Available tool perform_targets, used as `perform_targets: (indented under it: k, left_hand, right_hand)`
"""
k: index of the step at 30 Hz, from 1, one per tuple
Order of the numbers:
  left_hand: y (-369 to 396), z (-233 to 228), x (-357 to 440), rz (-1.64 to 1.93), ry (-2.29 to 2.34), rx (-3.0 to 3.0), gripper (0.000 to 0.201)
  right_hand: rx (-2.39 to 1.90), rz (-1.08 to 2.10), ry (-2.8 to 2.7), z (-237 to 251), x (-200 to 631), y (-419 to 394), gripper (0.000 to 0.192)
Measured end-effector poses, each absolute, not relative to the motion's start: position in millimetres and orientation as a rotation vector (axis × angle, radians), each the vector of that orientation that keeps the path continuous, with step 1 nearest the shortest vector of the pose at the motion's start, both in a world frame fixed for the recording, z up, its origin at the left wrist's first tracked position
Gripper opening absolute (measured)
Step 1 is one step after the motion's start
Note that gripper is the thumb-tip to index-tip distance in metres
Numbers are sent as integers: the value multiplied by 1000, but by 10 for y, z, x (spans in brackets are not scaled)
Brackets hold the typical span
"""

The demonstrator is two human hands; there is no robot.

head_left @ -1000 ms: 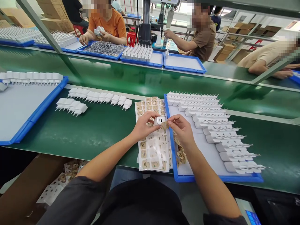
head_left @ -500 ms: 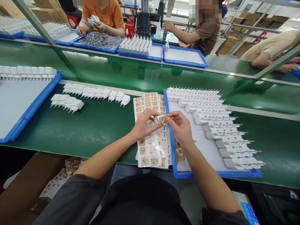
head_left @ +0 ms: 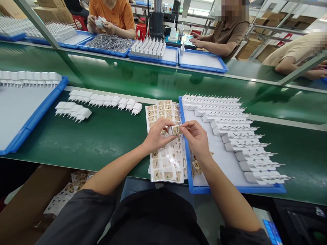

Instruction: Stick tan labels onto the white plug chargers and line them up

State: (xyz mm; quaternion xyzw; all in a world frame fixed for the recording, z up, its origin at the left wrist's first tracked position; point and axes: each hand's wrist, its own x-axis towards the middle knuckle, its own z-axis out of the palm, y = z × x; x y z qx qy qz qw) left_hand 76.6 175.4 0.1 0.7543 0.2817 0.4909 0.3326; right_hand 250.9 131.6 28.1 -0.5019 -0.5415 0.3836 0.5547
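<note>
My left hand (head_left: 158, 134) grips a white plug adapter (head_left: 170, 130) between thumb and fingers, over the sticker sheets. On the adapter's end face, turned toward me, lies a tan sticker (head_left: 176, 130) with small cut-outs. The thumb and forefinger of my right hand (head_left: 198, 137) pinch the right edge of that sticker. Beneath both hands are stacked sheets of tan stickers (head_left: 167, 163), some spots on them bare. Under my right wrist, loose tan pieces (head_left: 196, 166) lie along the left side of a blue-rimmed tray (head_left: 217, 190).
Rows of white adapters (head_left: 224, 131) fill the tray's right part. More adapters (head_left: 102, 101) stand on the green bench (head_left: 107, 139) at left, beside another blue tray (head_left: 38, 115). Across a green divider, co-workers sit behind trays of adapters (head_left: 148, 49) and metal parts (head_left: 108, 43).
My hands stay almost still at the adapter and sticker. Across the bench, the co-worker in brown has lowered a hand, and the one in orange has brought both hands together at a white part.
</note>
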Motion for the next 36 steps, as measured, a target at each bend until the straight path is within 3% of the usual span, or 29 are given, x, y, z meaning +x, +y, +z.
perform_targets:
  k: [19,26,28,36]
  left_hand:
    - [1748,-30,777,1366,701,2110,32]
    - [1717,-30,782,1418,728,2155,26]
    - [1700,-31,781,1462,713,2176,28]
    - [1686,-34,796,1669,786,2216,32]
  right_hand:
    - [-1264,687,-1392,231,2475,1306,15]
    - [-1352,382,-1514,252,2473,1293,13]
    - [-1367,442,-1430,249,2512,1319,17]
    - [-1065,1157,-1369,270,2474,1329,30]
